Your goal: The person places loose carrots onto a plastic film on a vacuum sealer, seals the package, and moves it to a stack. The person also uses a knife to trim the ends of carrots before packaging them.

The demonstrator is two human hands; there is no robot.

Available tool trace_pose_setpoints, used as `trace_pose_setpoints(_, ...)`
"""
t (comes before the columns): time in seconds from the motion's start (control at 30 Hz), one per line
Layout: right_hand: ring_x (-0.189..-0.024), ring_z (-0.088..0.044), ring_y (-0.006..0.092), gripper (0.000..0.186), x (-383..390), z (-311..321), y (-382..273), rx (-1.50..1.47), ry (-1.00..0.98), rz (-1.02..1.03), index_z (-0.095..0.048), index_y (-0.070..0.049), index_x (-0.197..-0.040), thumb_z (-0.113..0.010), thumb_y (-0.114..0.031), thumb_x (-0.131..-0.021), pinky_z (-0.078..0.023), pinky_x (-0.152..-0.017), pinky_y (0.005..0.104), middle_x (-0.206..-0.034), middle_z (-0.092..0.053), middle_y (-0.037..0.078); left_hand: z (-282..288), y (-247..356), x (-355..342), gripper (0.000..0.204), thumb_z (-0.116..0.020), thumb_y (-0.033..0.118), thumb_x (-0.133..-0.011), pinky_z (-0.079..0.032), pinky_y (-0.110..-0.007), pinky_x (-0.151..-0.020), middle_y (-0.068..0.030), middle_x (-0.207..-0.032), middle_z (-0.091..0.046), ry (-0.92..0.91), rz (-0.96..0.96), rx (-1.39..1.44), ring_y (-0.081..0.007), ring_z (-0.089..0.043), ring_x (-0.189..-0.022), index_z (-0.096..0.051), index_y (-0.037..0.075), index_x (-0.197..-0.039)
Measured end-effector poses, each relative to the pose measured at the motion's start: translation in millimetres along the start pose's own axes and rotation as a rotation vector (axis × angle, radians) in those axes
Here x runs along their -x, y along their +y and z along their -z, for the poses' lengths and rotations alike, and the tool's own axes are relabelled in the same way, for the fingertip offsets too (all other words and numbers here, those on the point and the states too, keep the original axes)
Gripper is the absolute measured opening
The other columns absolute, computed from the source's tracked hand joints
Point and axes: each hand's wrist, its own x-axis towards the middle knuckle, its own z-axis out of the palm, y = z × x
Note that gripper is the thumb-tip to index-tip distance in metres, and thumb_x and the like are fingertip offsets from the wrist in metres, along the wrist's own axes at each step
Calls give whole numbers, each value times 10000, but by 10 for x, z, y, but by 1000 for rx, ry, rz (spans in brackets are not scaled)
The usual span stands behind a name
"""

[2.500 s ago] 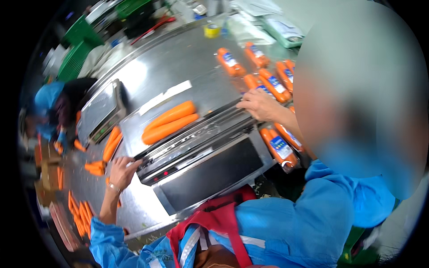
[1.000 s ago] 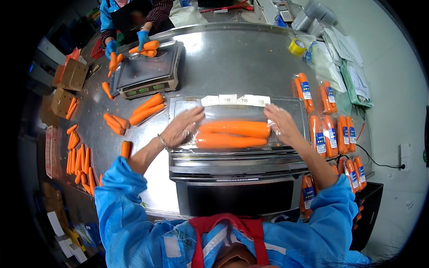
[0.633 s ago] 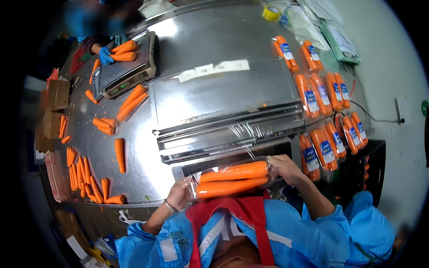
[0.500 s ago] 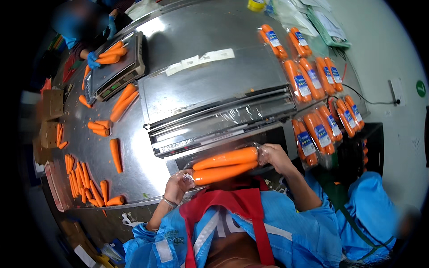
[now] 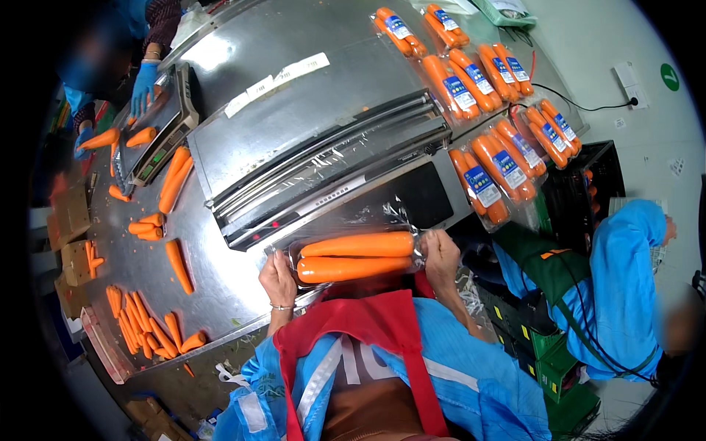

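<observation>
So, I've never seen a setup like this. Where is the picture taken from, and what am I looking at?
There's no robot: one person works with two bare hands. The fisheye camera sits on their head, looking down, so picture left is their left, and straight edges bend near the rim.

The left grip and right grip hold opposite ends of two film-wrapped carrots.

Just beyond, a metal machine with rollers stands at the table. Labelled carrot packs lie to its right; loose carrots lie to the left. At upper left, a co-worker's blue-gloved hand is at a scale.
</observation>
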Motion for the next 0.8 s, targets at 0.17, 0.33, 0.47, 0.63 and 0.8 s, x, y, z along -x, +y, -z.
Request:
trace_pose_setpoints(0.17, -596, -515, 87, 229, 229, -25, 783, -524, 140, -448, -533, -64, -805, -438, -212, -951, -439, -539, 237, -687, -541, 11, -193, 121, -192, 285, -576, 177, -871, -419, -394, -480, -183, -571, -543, -169, -313, -417, -352, -547, -518, -525, 8, -647)
trace_pose_setpoints(0.33, -990, -598, 252, 345, 360, -216, 701, -1117, -320, -1072, -562, -38, -1126, -446, -289, -918, -481, -868, 398, -1083, -621, 117, -156, 120, -364, 300, -592, 193, -876, -392, -334, -427, -82, -502, -530, -312, -163, -202, -184, -530, -436, -548, 4, -647)
trace_pose_setpoints(0.47, -1063, -558, 251, 465, 352, -213, 234, -830, -881, -761, -508, -1, -1227, -500, -314, -883, -429, -929, 357, -1203, -557, 144, 252, 269, -374, 329, -561, 239, -908, -260, -205, -390, 28, -509, -455, -611, 374, 462, -37, -355, -413, -525, 59, -635)
trace_pose_setpoints(0.63, -1089, -510, 233, 432, 74, -620, -399, -712, -1606, -323, -542, 36, -1202, -488, -255, -888, -373, -946, 319, -1217, -522, 137, 463, 342, -260, 229, -629, 203, -844, -387, -213, -521, -26, -683, -534, -1028, 236, 859, -79, -492, -593, -508, 57, -715)
trace_pose_setpoints(0.8, -955, -571, 196, 370, 81, -749, -691, 13, -1653, -158, -606, -33, -1139, -517, -272, -871, -433, -840, 315, -1069, -607, 135, 696, 734, 99, 454, -573, 167, -845, -377, -391, -989, -225, -1249, -444, -1159, 702, 1091, -278, -485, -1148, -447, -35, -1231)
